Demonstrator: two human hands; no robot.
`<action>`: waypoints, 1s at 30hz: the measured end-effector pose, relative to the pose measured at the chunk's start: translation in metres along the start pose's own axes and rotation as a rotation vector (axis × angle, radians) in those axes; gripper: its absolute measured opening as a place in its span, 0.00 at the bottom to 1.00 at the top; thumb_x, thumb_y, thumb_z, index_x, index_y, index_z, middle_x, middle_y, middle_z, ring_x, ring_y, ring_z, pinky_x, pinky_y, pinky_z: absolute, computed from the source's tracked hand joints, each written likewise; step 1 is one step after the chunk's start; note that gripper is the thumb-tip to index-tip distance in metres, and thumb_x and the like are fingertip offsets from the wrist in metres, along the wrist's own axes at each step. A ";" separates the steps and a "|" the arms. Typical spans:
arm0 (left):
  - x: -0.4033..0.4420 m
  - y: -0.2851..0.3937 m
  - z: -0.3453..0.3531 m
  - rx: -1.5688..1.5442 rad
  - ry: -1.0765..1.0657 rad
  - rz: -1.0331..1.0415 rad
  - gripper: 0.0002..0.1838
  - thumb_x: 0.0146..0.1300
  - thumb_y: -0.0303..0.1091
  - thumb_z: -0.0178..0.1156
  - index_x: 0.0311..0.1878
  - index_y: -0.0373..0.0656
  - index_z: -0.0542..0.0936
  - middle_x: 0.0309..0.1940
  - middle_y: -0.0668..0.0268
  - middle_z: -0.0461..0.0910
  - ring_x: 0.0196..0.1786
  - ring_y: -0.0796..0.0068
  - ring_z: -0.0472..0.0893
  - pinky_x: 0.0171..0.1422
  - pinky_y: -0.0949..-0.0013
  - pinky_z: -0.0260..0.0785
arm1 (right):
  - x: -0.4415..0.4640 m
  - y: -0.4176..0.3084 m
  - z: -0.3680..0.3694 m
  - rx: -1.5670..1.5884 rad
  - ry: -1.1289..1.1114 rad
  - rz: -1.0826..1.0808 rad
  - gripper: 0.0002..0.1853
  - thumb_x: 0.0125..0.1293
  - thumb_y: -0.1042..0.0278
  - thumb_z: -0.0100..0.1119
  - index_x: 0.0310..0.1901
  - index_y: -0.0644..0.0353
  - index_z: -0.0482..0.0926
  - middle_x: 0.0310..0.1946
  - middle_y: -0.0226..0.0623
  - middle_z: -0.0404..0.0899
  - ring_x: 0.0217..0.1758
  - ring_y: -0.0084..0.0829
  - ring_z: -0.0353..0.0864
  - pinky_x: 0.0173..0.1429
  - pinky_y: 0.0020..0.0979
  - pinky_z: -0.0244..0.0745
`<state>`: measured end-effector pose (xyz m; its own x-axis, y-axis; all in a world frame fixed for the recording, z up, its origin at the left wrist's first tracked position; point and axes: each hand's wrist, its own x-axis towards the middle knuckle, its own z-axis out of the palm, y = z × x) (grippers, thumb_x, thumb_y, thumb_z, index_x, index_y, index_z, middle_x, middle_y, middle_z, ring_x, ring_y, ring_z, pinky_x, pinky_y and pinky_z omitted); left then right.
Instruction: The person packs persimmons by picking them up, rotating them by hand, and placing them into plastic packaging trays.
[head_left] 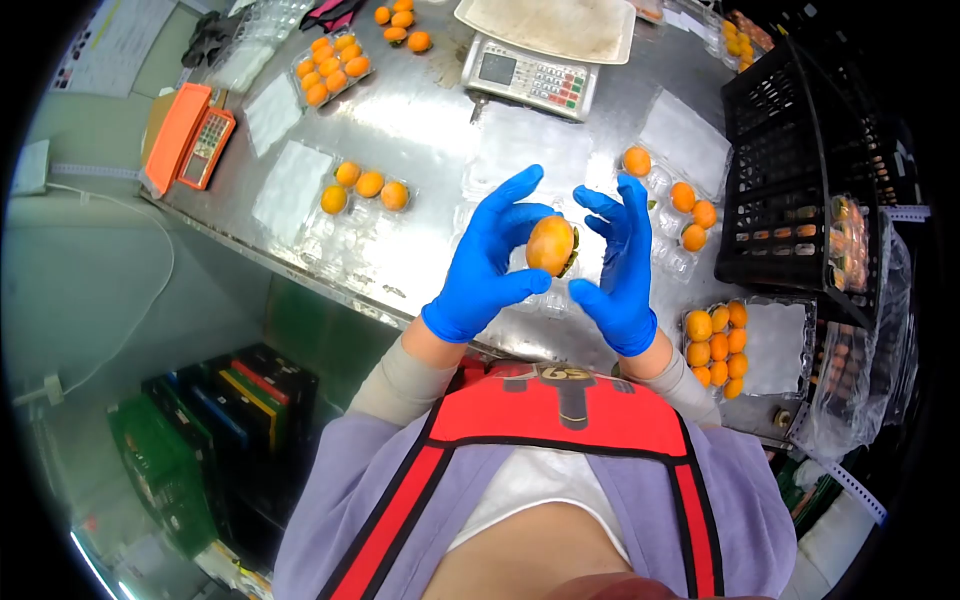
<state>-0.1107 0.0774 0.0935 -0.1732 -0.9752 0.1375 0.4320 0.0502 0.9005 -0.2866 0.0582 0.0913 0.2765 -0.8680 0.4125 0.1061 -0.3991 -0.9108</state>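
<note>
An orange persimmon with a green leafy top on its right side is between my two blue-gloved hands, above the metal table. My left hand grips it, thumb below and fingers curled above and behind. To its right, my right hand is open, with fingers spread and thumb apart, close to the fruit's leafy side. Under the hands lies a clear plastic tray, mostly hidden by them. Left of it, another clear tray holds several persimmons. On the right, a clear tray carries several more persimmons.
A weighing scale with a pan stands at the back, and an orange scale at the left edge. A black crate stands right. Filled trays sit back left and front right. Crates are below left.
</note>
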 end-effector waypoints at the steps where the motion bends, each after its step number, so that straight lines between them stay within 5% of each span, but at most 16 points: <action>1: 0.000 -0.001 0.000 -0.002 -0.005 0.003 0.49 0.47 0.31 0.72 0.72 0.42 0.56 0.60 0.60 0.71 0.60 0.68 0.73 0.68 0.62 0.62 | 0.001 -0.001 0.000 0.120 0.045 0.115 0.54 0.53 0.55 0.70 0.73 0.61 0.44 0.62 0.43 0.65 0.65 0.38 0.66 0.66 0.40 0.59; 3: 0.000 -0.001 0.000 0.307 0.044 0.231 0.48 0.46 0.28 0.71 0.71 0.42 0.57 0.66 0.58 0.66 0.60 0.68 0.73 0.68 0.62 0.62 | 0.002 0.003 -0.003 0.141 -0.004 0.136 0.51 0.57 0.52 0.65 0.73 0.59 0.43 0.60 0.42 0.67 0.64 0.36 0.67 0.66 0.38 0.61; 6: 0.001 0.004 0.001 0.505 0.015 0.305 0.47 0.44 0.26 0.70 0.70 0.41 0.59 0.70 0.57 0.61 0.60 0.69 0.73 0.67 0.63 0.62 | 0.002 -0.003 0.002 0.522 -0.087 0.431 0.48 0.59 0.55 0.64 0.74 0.55 0.43 0.57 0.43 0.70 0.61 0.34 0.70 0.64 0.34 0.64; 16: 0.001 0.003 -0.001 0.531 -0.011 0.338 0.47 0.44 0.25 0.69 0.71 0.41 0.59 0.70 0.56 0.60 0.61 0.68 0.73 0.68 0.62 0.62 | 0.002 -0.006 0.006 0.544 -0.064 0.476 0.46 0.56 0.67 0.66 0.72 0.57 0.49 0.55 0.41 0.72 0.60 0.33 0.71 0.65 0.35 0.65; 18: 0.001 0.001 -0.001 0.264 -0.056 0.225 0.45 0.48 0.25 0.68 0.71 0.40 0.58 0.70 0.57 0.60 0.61 0.68 0.73 0.68 0.63 0.62 | 0.001 -0.005 0.008 0.453 -0.052 0.414 0.46 0.55 0.69 0.66 0.72 0.58 0.49 0.53 0.40 0.73 0.59 0.32 0.72 0.65 0.35 0.65; 23: 0.002 0.002 0.007 0.236 0.033 0.099 0.36 0.55 0.26 0.64 0.67 0.38 0.62 0.66 0.58 0.65 0.60 0.70 0.73 0.68 0.63 0.63 | -0.002 -0.005 0.015 0.103 -0.062 0.252 0.43 0.55 0.76 0.65 0.71 0.58 0.52 0.50 0.39 0.74 0.56 0.31 0.75 0.64 0.36 0.65; 30: 0.009 0.001 0.003 -0.024 0.173 -0.127 0.21 0.68 0.27 0.49 0.64 0.37 0.68 0.51 0.61 0.79 0.53 0.75 0.78 0.64 0.69 0.65 | -0.004 -0.001 0.013 0.292 -0.051 0.297 0.42 0.57 0.75 0.65 0.70 0.58 0.53 0.49 0.37 0.74 0.55 0.29 0.74 0.64 0.34 0.66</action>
<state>-0.1145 0.0689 0.0967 -0.0744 -0.9959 -0.0513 0.4381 -0.0788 0.8955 -0.2756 0.0661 0.0898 0.3821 -0.9140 0.1363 0.2790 -0.0265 -0.9599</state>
